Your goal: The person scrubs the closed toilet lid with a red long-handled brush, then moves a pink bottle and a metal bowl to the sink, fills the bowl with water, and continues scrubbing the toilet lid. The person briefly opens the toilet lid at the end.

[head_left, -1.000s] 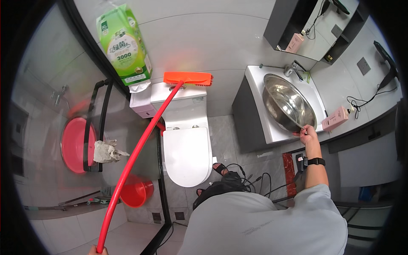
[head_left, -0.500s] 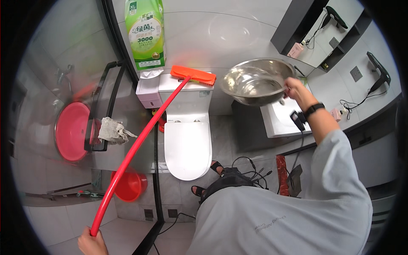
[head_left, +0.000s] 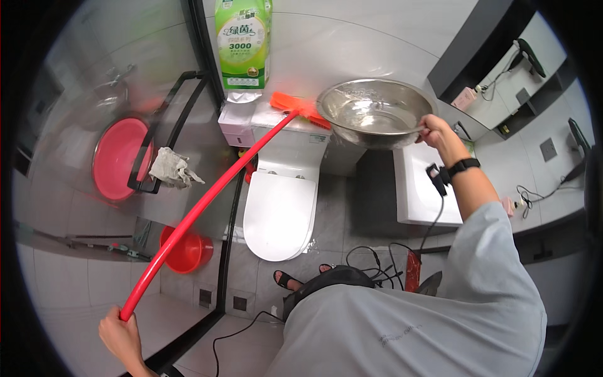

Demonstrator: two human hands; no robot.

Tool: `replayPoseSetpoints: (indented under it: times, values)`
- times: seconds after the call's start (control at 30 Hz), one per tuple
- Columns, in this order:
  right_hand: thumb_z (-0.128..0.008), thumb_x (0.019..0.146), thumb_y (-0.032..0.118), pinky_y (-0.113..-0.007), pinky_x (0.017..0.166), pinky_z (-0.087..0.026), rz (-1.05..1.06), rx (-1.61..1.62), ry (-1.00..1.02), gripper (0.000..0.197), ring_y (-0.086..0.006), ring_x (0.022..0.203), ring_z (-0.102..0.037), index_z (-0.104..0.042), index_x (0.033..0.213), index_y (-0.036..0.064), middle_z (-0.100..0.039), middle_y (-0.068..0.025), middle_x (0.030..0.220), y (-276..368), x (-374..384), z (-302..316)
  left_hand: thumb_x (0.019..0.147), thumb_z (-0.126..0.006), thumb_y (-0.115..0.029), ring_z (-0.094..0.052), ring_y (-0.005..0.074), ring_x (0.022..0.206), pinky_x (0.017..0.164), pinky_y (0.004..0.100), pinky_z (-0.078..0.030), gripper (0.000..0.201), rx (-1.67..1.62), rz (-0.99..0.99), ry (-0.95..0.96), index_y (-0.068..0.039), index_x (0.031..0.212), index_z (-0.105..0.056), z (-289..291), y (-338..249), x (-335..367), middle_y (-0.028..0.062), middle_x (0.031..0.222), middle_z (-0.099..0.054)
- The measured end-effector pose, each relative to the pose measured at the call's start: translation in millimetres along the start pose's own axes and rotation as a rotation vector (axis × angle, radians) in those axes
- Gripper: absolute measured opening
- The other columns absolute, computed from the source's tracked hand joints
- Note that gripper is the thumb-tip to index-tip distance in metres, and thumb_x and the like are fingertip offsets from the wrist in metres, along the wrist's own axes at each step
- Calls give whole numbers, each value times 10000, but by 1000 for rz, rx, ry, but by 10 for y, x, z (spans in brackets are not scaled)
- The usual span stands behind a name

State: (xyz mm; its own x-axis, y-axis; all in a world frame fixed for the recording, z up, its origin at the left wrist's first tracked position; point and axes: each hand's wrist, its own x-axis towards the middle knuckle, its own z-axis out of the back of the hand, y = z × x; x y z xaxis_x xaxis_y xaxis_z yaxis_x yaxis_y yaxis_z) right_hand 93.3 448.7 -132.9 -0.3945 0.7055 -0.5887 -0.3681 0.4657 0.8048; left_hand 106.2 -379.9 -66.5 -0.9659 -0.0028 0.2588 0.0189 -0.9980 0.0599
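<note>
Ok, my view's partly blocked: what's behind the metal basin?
Past the metal basin, held by the right hand, pale wall shows above and part of the white sink below right; whatever lies directly behind is covered.

Floor (head_left: 333, 204): grey tile, below left hand (head_left: 121, 336) and right hand (head_left: 433, 131); carries toilet (head_left: 279, 217), black cables (head_left: 381, 272), red bucket (head_left: 196, 252).
Toilet tank (head_left: 292, 151): left of the right hand; orange brush head (head_left: 286, 102) at lid, contact unclear.
Door handle (head_left: 183, 113): beyond the left hand; greyish cloth (head_left: 172, 168) draped over it.
</note>
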Motion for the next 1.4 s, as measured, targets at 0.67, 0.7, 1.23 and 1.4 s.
replayPoseSetpoints:
  times: [0.67,0.7,1.23,1.4]
  values:
    - [-491,787,-60,-266,374,-353,329,-324,-170,99,-138,472,-470,-565,783,6,-525,-82,694,321,-221,-2,713,-683,-74,-483,459,595,553,485,-386,174,12,144,-88,27,670,-549,200,-143,-600,240,607,-521]
    - [-489,794,-65,-270,382,-363,319,-343,-172,117,-140,496,-491,-583,824,-1,-544,-90,718,342,-262,-206,714,-684,-76,-487,457,594,554,485,-388,171,15,138,-96,24,670,-552,189,-118,-584,238,607,-524]
    - [-570,748,-55,-206,366,-322,316,-36,-176,336,-96,466,-385,-482,1063,23,-456,-39,730,-166,-489,-48,717,-671,-83,-493,430,560,540,462,-408,151,-2,134,-53,24,666,-578,96,199,-553,227,591,-529]
    - [-585,741,-59,-204,372,-320,260,56,-130,838,-94,505,-392,-241,1475,155,-469,-41,802,-323,-697,786,730,-669,-83,-435,395,530,531,442,-400,156,-40,78,-17,33,680,-577,185,334,-471,226,579,-502]
